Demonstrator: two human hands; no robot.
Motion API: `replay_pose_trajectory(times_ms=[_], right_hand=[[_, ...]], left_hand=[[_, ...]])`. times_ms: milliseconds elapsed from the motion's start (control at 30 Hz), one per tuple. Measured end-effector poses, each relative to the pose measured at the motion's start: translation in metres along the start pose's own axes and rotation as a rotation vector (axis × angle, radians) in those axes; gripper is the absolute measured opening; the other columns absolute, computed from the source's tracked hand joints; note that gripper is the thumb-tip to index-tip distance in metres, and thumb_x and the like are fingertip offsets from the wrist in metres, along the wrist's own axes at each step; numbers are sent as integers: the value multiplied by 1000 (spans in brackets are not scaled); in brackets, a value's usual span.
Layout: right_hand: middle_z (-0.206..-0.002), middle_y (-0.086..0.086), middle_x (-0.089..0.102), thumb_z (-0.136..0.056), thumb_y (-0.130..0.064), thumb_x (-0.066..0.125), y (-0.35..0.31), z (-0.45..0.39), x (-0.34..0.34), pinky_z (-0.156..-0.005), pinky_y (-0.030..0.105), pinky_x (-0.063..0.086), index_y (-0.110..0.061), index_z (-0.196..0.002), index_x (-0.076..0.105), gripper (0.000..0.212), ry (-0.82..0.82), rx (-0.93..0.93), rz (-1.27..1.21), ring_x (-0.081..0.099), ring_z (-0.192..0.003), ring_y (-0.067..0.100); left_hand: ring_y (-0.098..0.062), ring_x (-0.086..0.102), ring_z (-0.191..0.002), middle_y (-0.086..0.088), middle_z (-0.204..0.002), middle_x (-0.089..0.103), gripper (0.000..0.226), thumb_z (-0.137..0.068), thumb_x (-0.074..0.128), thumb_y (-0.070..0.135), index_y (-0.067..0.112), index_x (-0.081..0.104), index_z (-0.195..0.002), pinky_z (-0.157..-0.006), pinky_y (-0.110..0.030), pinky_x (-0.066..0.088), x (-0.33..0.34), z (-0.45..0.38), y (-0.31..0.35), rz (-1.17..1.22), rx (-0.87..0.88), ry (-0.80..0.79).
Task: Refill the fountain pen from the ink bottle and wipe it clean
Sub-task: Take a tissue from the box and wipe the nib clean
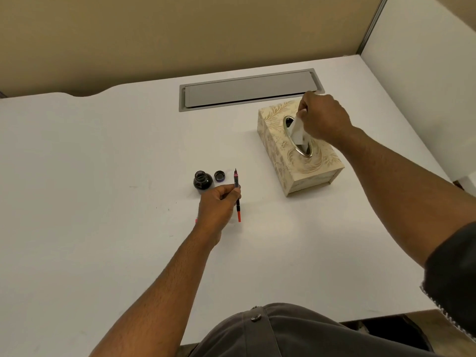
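My left hand (pixel 219 204) grips a slim fountain pen (pixel 236 179) near its middle, nib pointing away from me, its orange-red end toward me. Just left of the nib stands a small dark ink bottle (pixel 202 181) with its mouth uncovered. Its black cap (pixel 219 176) lies upturned beside it on the white desk (pixel 103 176). My right hand (pixel 322 117) pinches a white tissue (pixel 297 131) that sticks out of the oval slot of a cream patterned tissue box (pixel 311 171) at the right.
A grey cable-tray lid (pixel 247 90) is set into the desk behind the tissue box. Beige partition walls close the back and a white panel the right side. A small pink thing (pixel 196 219) peeks out under my left wrist.
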State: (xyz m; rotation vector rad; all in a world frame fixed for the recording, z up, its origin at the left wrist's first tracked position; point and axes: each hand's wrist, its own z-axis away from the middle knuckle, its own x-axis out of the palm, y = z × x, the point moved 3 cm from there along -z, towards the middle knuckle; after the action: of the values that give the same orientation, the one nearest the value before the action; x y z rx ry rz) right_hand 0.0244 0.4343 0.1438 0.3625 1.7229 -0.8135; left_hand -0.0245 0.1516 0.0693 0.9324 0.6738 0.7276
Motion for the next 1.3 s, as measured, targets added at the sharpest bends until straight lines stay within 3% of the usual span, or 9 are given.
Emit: replay_pose_trajectory(times_ms=[133,267,367,567,767,967,1100,1200,1300], right_hand=[[-97,16,67,-97,-21,50,-1,4,10,-64,34,46,-10,-105,55,15,-18,-58,-12,61,-80,28],[-104,13,69,-86,-27,67,-2,3,18,-67,33,49,-9,-108,63,29,-144,-93,27,63,-86,28],[-96,15,69,-84,-14,62,-3,0,20,-63,31,44,-4,-92,66,13,-165,-71,83,60,-79,27],[-90,8,59,-90,-15,51,1,-5,12,-65,30,39,-8,-89,58,10,-27,109,-242,54,-82,24],[-103,7,58,-92,-21,54,-8,-8,2,-76,41,56,-12,-108,55,18,-60,268,-537,58,-91,26],[-92,2,58,-89,-23,57,-7,-3,-13,-60,20,44,-17,-90,52,8,222,289,-657,56,-80,14],[-96,-3,61,-92,-29,58,-4,5,-35,-59,8,45,-15,-102,57,17,479,302,-771,59,-82,10],[-99,-2,63,-93,-32,57,-13,24,-45,-68,13,49,-7,-113,59,32,600,235,-687,60,-85,12],[-88,3,65,-97,-31,51,-35,58,-43,-60,19,39,-3,-111,59,32,651,19,-416,59,-70,22]], left_hand=[[-11,64,-96,2,-97,71,17,-92,62,24,18,69,-106,-88,-31,48,1,2,1,-3,-1,-4],[-9,63,-93,4,-96,70,18,-92,62,23,17,69,-107,-86,-29,48,1,2,0,0,-1,-1],[-8,63,-92,3,-95,71,16,-92,63,24,18,69,-105,-86,-29,48,0,2,0,-2,0,-4],[-8,64,-94,4,-95,71,15,-91,63,25,19,69,-104,-88,-31,49,-2,1,-1,-1,-7,7],[-12,64,-99,1,-101,71,22,-92,62,24,15,69,-111,-85,-29,48,0,1,-2,-4,-9,-8],[-12,64,-99,1,-101,71,21,-92,62,24,16,68,-111,-84,-28,48,-1,1,1,2,-2,-12],[-12,64,-99,1,-99,71,21,-91,63,25,16,69,-109,-88,-31,49,-2,4,1,15,-3,-13],[-11,64,-95,3,-96,71,22,-91,63,25,15,69,-109,-89,-32,49,-4,7,2,31,-10,-26],[-8,63,-90,3,-93,71,23,-91,63,25,14,69,-110,-80,-28,51,-7,11,4,51,-2,-46]])
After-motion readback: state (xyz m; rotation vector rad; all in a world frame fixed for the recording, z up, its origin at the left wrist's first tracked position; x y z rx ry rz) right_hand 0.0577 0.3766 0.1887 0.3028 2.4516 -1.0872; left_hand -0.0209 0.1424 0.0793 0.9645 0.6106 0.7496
